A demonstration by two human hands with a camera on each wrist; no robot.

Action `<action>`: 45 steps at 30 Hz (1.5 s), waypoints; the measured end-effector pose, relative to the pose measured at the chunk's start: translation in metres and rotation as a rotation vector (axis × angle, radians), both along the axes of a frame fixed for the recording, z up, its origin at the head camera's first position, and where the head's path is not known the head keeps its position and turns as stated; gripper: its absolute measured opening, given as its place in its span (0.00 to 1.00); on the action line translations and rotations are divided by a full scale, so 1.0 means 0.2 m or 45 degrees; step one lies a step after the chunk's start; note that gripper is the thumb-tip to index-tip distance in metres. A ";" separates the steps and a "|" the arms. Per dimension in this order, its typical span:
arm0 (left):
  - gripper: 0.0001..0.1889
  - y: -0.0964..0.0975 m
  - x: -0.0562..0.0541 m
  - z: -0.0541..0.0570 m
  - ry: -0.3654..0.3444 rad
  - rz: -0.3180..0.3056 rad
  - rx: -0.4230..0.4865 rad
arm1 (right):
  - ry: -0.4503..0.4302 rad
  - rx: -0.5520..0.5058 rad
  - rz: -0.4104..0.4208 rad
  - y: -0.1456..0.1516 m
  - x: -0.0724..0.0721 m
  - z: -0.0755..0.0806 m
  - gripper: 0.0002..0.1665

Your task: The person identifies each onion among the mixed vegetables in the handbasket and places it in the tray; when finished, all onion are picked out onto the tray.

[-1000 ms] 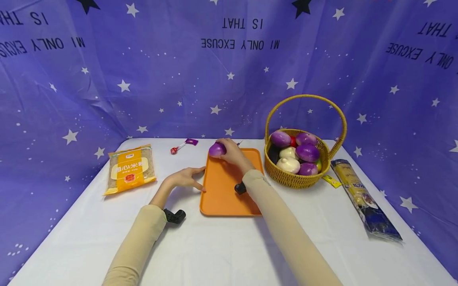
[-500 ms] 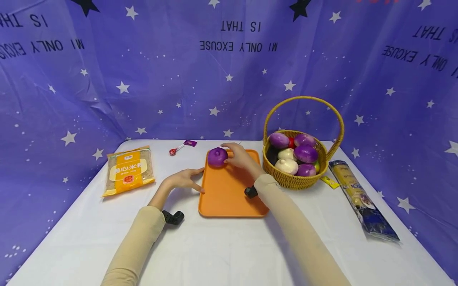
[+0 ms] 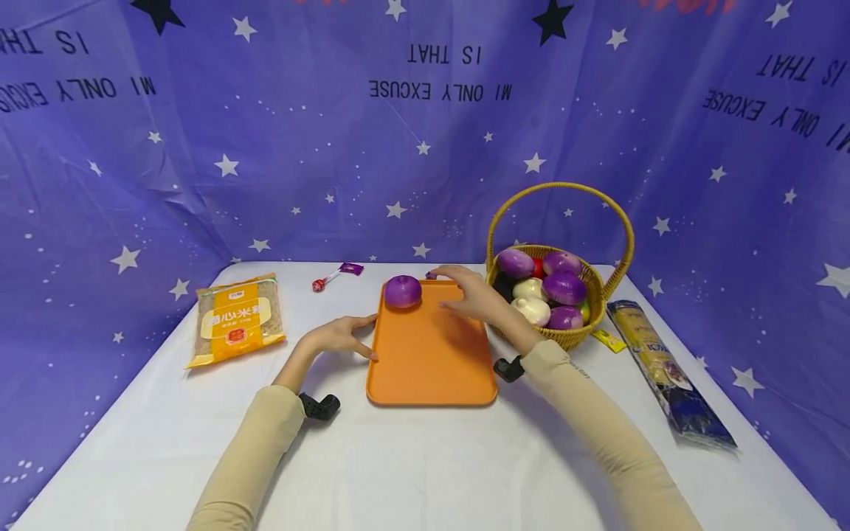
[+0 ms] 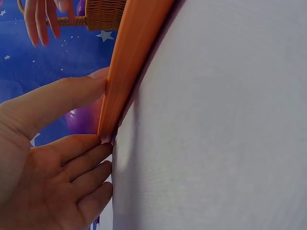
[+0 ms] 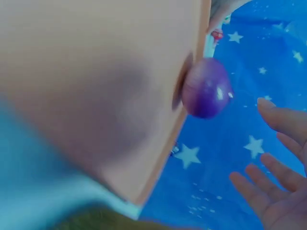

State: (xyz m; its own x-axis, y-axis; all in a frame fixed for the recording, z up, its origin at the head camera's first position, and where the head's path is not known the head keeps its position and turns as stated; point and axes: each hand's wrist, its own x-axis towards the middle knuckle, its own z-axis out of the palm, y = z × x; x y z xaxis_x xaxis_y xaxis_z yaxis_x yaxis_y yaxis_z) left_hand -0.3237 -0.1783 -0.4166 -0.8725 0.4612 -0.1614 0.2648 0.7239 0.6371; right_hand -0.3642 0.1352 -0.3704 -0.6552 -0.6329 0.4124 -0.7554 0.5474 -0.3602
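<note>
A purple onion point(image 3: 403, 292) sits by itself in the back left corner of an orange tray point(image 3: 432, 361). My left hand point(image 3: 335, 336) is at the tray's left side, fingers and thumb spread along it. Seen from the left wrist, the thumb point(image 4: 72, 98) touches the rim while the other fingertips reach down by the tray's base. Over the tray's back right part hovers my right hand point(image 3: 474, 296), its fingers apart and holding nothing. In the right wrist view that hand point(image 5: 283, 191) is separated from the onion point(image 5: 207, 88) by a gap.
Right of the tray stands a wicker basket point(image 3: 564, 339) of purple onions, white bulbs and other items. Beyond it lie a yellow packet point(image 3: 609, 340) and a long pasta bag point(image 3: 651, 354). At left are a bag of grain point(image 3: 237, 322) and a lollipop point(image 3: 319, 285).
The right hand has let go of the purple onion, leaving it on the tray, and has moved right toward the basket. The left hand stays at the tray's edge.
</note>
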 end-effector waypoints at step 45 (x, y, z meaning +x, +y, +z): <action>0.51 0.00 0.00 0.00 -0.004 -0.009 0.000 | -0.007 0.447 -0.322 1.00 0.07 0.18 0.35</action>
